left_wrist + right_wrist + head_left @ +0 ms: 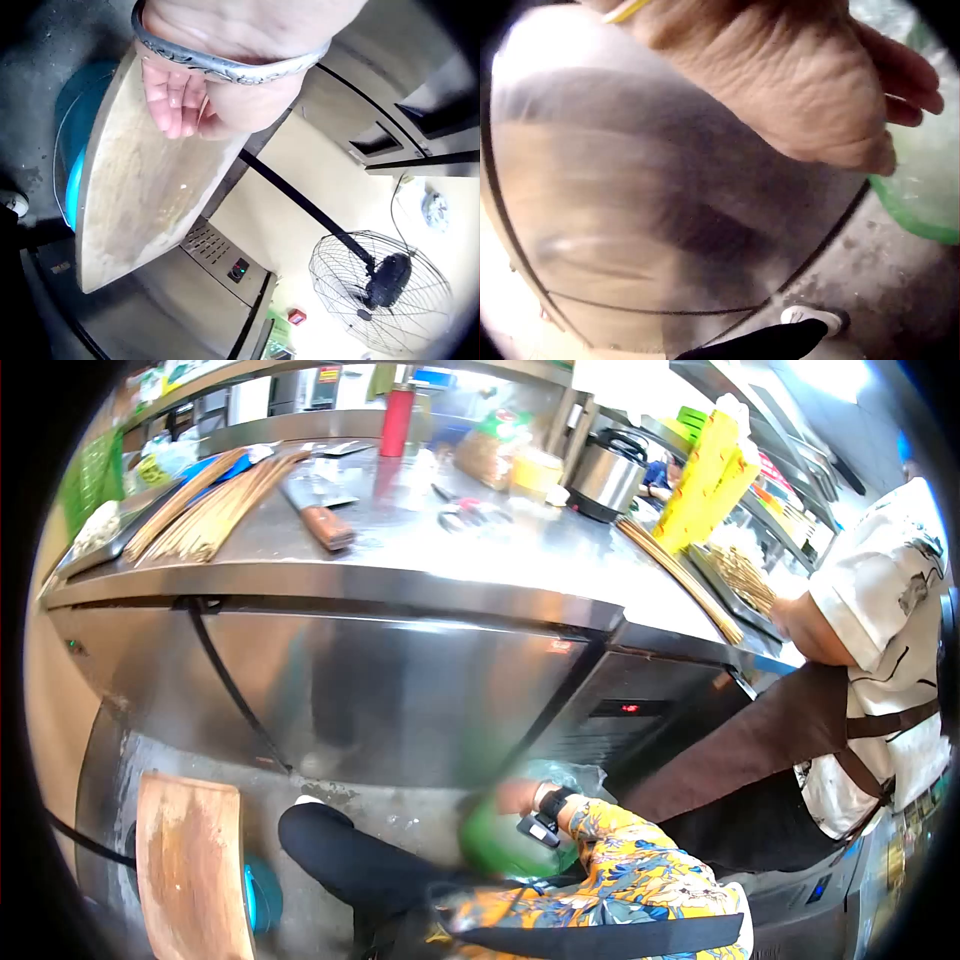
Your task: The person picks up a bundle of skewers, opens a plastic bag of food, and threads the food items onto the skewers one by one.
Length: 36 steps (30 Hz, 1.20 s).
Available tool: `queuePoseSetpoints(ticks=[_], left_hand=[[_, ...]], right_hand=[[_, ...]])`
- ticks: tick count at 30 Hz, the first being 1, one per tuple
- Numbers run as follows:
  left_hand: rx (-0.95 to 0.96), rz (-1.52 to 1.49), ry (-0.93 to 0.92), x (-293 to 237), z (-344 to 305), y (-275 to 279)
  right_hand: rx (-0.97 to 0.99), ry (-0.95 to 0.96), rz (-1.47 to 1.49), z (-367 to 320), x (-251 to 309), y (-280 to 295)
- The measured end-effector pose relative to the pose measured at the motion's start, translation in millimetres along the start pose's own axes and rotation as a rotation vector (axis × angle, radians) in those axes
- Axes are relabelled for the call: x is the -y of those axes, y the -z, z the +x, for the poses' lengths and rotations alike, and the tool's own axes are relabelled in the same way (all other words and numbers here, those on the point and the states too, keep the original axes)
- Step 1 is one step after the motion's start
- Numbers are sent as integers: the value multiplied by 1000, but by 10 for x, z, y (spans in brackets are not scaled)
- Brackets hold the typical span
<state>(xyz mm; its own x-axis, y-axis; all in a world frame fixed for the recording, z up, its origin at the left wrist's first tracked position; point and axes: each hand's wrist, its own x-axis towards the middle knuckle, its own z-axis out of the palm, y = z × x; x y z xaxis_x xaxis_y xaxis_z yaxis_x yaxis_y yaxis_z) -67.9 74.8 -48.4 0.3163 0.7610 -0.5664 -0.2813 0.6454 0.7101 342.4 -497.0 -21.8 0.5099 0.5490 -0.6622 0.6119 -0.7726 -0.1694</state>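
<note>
My right hand (518,796) hangs low over a green bin (490,845) lined with a clear plastic bag (565,772). In the right wrist view the same hand (802,105) shows loose fingers and nothing in its grasp; the bin's green rim (911,221) lies just beyond them. My left hand (217,94) appears in the left wrist view alone, with a patterned bangle at the wrist. Its fingers are relaxed and bent a little, overlapping the upper part of a wooden board (142,187). That board sits over a teal bucket (75,105).
A steel counter (400,575) carries bundled wooden skewers (225,510), a cleaver (325,525), a red bottle (397,422) and a steel cooker (608,472). Another person (880,620) in a brown apron stands at the right. A wire-caged fan (379,289) is by the wall.
</note>
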Motion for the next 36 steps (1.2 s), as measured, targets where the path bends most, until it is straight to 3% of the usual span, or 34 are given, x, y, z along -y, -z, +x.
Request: queuePoseSetpoints(ticks=[3, 4, 5, 6, 8, 10, 12, 16, 19, 21, 24, 25, 26, 27, 33, 36], left_hand=[[-5, -101, -98, -133, -336, 136], [152, -52, -271, 2, 256, 728], [316, -188, -263, 74, 520, 1177], [210, -184, -383, 56, 87, 924], [-74, -372, -378, -86, -488, 448], [88, -507, -338, -92, -426, 646], [-91, -546, -377, -117, -488, 528], [-117, -467, -433, -83, -483, 420], [-84, -353, -386, -34, -454, 430], [-24, -357, -383, -4, -433, 429], [-120, -210, -365, 78, -334, 491], [-157, -152, -358, 28, -417, 458], [-139, -21, -335, 3, -432, 507], [-117, 104, -309, -40, -460, 545], [-186, -17, -477, -56, -814, 430], [-157, 94, -537, 21, -779, 399]], right_hand=[[1, 288, -258, 259, 290, 488], [-97, 269, -136, 276, 456, 692], [-172, 266, -12, 171, 744, 931], [-289, 348, 7, 232, 992, 1074], [-444, 574, 63, 319, 1598, 1318], [-495, 795, 77, 479, 2240, 1525], [-470, 927, 72, 645, 2804, 1569], [-484, 1114, 105, 1187, 3703, 1320], [-524, 1102, 80, 1601, 4127, 944], [-530, 1132, -189, 1610, 4314, 902], [-600, 1081, -50, 1734, 4488, 935], [-589, 976, -15, 1855, 4535, 945], [-644, 1050, 111, 1898, 4591, 970], [-606, 1003, 186, 1905, 4641, 997], [-547, 1108, 113, 1909, 4702, 765], [-519, 1102, -65, 1703, 4685, 691]])
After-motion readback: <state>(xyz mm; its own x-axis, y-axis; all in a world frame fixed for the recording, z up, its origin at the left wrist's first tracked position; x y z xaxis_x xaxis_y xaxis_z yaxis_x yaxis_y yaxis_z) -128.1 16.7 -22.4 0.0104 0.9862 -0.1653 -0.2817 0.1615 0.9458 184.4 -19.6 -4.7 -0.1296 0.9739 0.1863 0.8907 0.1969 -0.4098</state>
